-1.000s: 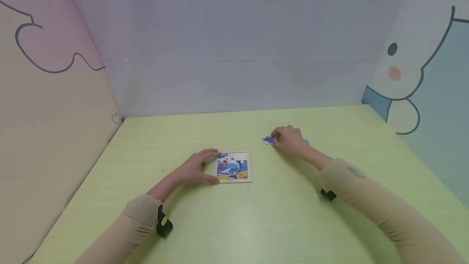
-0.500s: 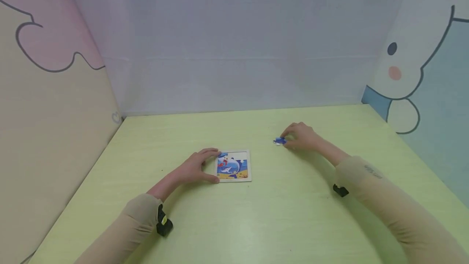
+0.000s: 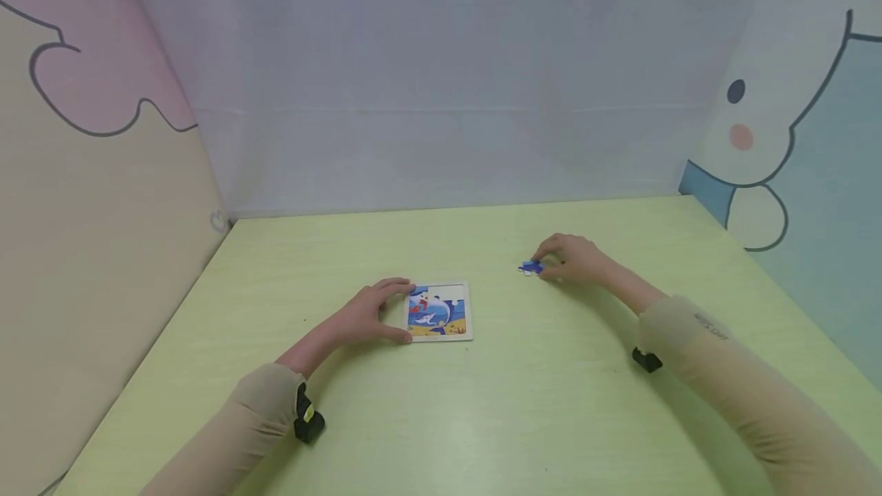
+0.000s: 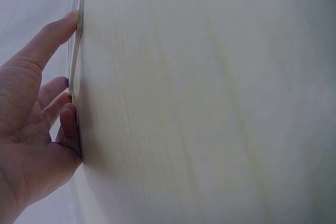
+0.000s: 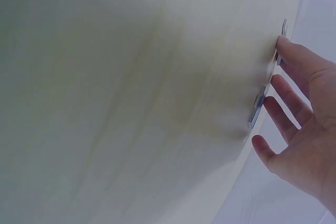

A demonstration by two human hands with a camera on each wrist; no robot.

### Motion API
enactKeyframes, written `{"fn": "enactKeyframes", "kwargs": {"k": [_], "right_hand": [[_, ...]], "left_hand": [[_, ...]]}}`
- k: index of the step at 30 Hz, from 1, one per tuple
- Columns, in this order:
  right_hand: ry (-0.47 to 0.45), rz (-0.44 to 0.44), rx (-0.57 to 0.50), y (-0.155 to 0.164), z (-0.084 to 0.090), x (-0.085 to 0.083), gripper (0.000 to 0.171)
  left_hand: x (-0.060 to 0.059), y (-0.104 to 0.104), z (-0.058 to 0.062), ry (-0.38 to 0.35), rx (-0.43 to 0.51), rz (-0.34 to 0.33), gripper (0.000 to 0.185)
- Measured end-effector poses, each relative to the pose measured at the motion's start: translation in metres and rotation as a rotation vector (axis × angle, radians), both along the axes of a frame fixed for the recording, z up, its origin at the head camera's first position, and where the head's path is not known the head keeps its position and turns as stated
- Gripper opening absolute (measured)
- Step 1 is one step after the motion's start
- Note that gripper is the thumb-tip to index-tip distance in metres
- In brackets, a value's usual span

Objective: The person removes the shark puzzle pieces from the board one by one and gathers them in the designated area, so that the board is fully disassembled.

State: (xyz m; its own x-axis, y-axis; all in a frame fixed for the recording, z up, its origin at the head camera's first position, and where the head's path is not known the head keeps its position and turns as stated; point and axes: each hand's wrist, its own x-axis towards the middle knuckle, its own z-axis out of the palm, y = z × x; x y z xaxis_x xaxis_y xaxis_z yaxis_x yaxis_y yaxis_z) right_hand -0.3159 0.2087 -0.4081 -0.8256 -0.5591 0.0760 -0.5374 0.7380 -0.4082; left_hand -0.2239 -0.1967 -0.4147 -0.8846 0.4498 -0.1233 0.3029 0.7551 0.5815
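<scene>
Tabletop (image 3: 441,396): is gleaming pale yellow-green
Back wall (image 3: 441,83): is rising pale, creased
Left wall (image 3: 103,205): is showing pink-and-beige cartoon shapes (image 3: 113,94)
Right wall (image 3: 834,228): is showing a white cartoon figure (image 3: 772,109)

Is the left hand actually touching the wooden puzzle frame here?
Touching. The left wrist view shows it: the left hand's thumb tip presses against the edge of the wooden puzzle frame, with no gap.
</scene>
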Motion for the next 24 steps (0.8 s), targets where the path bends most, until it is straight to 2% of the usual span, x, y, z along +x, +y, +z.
{"fn": "enactKeyframes", "kwargs": {"k": [11,24], "right_hand": [[-0.043,-0.049,0.001,0.0041,-0.0017,-0.0004,0.03],[-0.063,-0.054,-0.032,0.006,-0.0032,0.0003,0.029]], "left_hand": [[-0.0016,-0.0006,-0.0019,-0.004,-0.006,0.007,0.086],[-0.0013,-0.0016,-0.0024,-0.007,-0.005,0.01,0.086]]}}
